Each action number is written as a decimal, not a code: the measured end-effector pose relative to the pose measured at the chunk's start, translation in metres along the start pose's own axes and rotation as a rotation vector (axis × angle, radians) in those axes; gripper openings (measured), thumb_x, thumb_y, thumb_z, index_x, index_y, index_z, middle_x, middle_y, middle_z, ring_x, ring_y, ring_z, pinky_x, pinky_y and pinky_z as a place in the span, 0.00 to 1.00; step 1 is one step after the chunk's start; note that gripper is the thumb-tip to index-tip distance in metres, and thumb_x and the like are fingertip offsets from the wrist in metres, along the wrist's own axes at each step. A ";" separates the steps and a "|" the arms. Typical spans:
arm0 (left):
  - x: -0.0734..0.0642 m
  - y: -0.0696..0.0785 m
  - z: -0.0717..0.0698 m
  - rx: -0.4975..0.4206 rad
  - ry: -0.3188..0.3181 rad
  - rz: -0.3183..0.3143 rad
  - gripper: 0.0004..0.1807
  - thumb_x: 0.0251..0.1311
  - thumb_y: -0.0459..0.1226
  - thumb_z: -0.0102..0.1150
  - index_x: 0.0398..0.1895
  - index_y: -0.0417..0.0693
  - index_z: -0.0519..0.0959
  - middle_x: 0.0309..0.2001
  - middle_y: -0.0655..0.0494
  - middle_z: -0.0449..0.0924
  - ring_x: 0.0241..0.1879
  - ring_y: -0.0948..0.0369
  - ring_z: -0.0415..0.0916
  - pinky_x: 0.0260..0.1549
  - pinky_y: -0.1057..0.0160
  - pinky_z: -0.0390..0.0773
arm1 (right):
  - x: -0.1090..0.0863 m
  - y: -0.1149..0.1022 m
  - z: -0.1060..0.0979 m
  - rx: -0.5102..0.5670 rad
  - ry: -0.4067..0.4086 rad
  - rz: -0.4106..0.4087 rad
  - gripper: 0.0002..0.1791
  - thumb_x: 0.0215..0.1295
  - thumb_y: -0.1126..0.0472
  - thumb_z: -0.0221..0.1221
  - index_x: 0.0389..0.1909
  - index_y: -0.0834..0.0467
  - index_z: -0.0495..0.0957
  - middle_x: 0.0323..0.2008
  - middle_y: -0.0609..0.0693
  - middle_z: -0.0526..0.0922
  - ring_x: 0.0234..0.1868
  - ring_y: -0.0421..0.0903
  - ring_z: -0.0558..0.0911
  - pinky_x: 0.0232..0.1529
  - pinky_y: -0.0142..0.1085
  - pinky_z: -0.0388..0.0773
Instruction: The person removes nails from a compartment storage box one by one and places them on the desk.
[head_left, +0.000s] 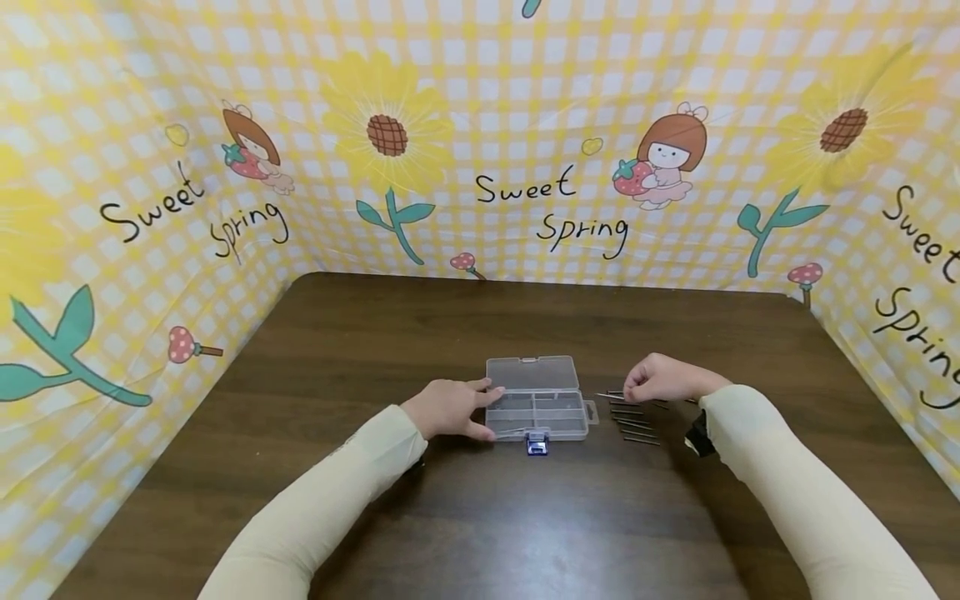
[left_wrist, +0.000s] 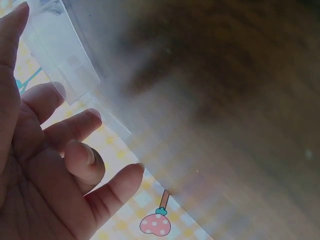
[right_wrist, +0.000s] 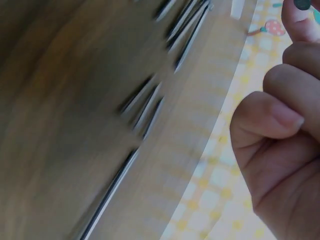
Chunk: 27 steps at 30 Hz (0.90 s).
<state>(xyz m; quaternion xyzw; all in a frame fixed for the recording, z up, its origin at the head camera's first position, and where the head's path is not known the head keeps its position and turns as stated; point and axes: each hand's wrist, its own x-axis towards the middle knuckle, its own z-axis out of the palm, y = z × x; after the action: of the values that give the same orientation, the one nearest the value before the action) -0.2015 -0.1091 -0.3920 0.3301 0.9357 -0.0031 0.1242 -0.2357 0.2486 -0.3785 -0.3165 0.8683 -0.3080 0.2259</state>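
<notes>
An open clear plastic box [head_left: 566, 435] with dividers lies mid-table, its lid [head_left: 532, 375] folded back. My left hand [head_left: 448, 408] rests at its left side, thumb at the front corner and a finger across the back edge. The left wrist view has these fingers [left_wrist: 72, 130] spread loosely beside the clear plastic [left_wrist: 65, 45]. To the right of the box, my right hand [head_left: 663, 379] pinches a thin nail [head_left: 606, 395] between thumb and fingers. Several dark metal nails [head_left: 641, 440] lie below and beside that hand; more nails [right_wrist: 110, 195] show in the right wrist view.
A small blue-and-white piece [head_left: 537, 445] sits at the box's front edge. A hanging tab [head_left: 592, 412] sticks out on the right of the box. Yellow checked cloth [head_left: 525, 125] stands behind and along both sides of the brown table [head_left: 420, 533].
</notes>
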 end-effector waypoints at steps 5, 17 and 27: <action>-0.002 0.000 0.003 -0.001 -0.012 -0.013 0.41 0.55 0.59 0.61 0.71 0.55 0.65 0.68 0.49 0.65 0.51 0.52 0.79 0.40 0.57 0.78 | -0.015 0.011 -0.001 0.003 0.010 0.024 0.08 0.60 0.68 0.55 0.25 0.65 0.79 0.20 0.41 0.71 0.20 0.35 0.63 0.29 0.32 0.64; -0.001 0.000 0.004 -0.006 -0.002 -0.003 0.41 0.55 0.59 0.61 0.70 0.54 0.65 0.68 0.48 0.65 0.49 0.52 0.80 0.41 0.57 0.77 | -0.050 0.037 -0.007 0.008 0.068 0.062 0.08 0.62 0.67 0.56 0.26 0.65 0.79 0.23 0.42 0.75 0.22 0.34 0.65 0.30 0.32 0.65; 0.001 -0.001 0.003 0.009 0.012 0.000 0.42 0.55 0.60 0.61 0.71 0.55 0.65 0.68 0.49 0.65 0.49 0.53 0.79 0.41 0.58 0.78 | -0.076 0.048 -0.009 -0.004 0.112 0.116 0.07 0.63 0.67 0.56 0.28 0.64 0.80 0.28 0.44 0.79 0.26 0.33 0.68 0.30 0.32 0.66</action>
<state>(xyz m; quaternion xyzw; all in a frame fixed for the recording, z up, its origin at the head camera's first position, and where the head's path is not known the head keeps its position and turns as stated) -0.2020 -0.1102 -0.3953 0.3305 0.9365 -0.0052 0.1172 -0.2082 0.3341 -0.3896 -0.2485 0.8970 -0.3098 0.1940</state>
